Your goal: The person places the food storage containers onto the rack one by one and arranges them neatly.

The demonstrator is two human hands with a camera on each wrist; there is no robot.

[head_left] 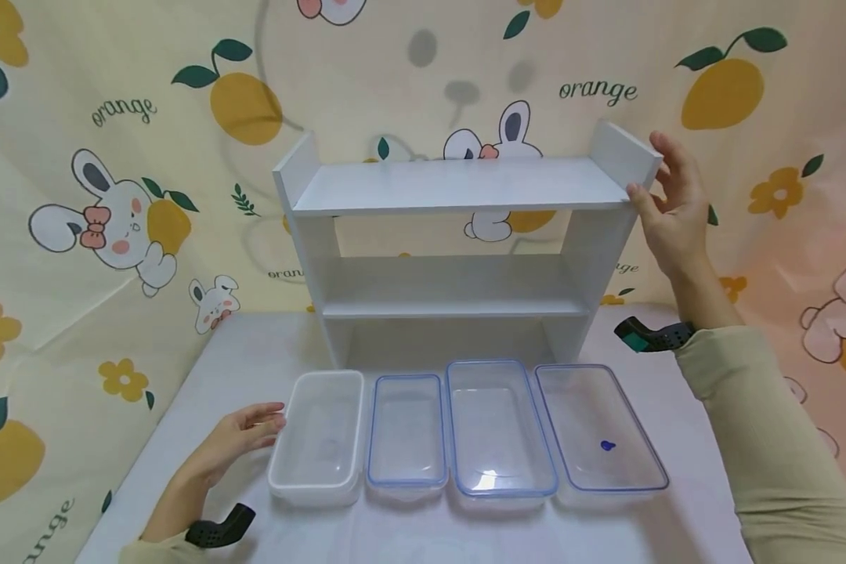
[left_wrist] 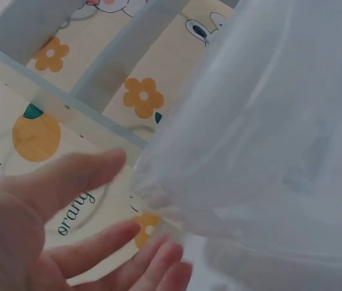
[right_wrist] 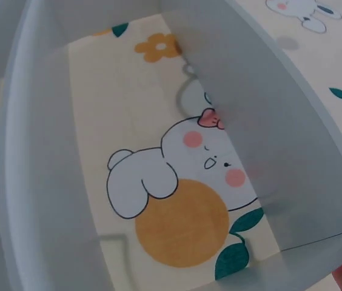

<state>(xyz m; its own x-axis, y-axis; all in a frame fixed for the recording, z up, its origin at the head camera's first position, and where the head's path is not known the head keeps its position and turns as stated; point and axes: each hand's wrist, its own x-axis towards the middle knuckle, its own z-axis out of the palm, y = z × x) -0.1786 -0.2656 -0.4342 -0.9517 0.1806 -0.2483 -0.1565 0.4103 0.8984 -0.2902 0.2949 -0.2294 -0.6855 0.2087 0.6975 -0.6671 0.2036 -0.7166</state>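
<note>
A white shelf rack (head_left: 451, 286) with three boards stands on the table, its top board bare. My right hand (head_left: 680, 207) grips the upper right side panel, thumb on the front edge and a finger at the back edge. In the right wrist view the rack (right_wrist: 280, 121) fills most of the picture, with a fingertip at the lower right corner. My left hand (head_left: 236, 439) is beside a frosted container (head_left: 317, 439) at the left, fingers loosely spread. The left wrist view shows thumb and fingers apart near the container's wall (left_wrist: 250, 151); contact is hard to tell.
Right of the frosted container stand three clear containers with blue rims: a small one (head_left: 407, 431), a taller one (head_left: 502, 431) and a wide one (head_left: 601, 429) with a dark blue spot. The patterned cloth (head_left: 409, 78) hangs behind the white table (head_left: 254, 352).
</note>
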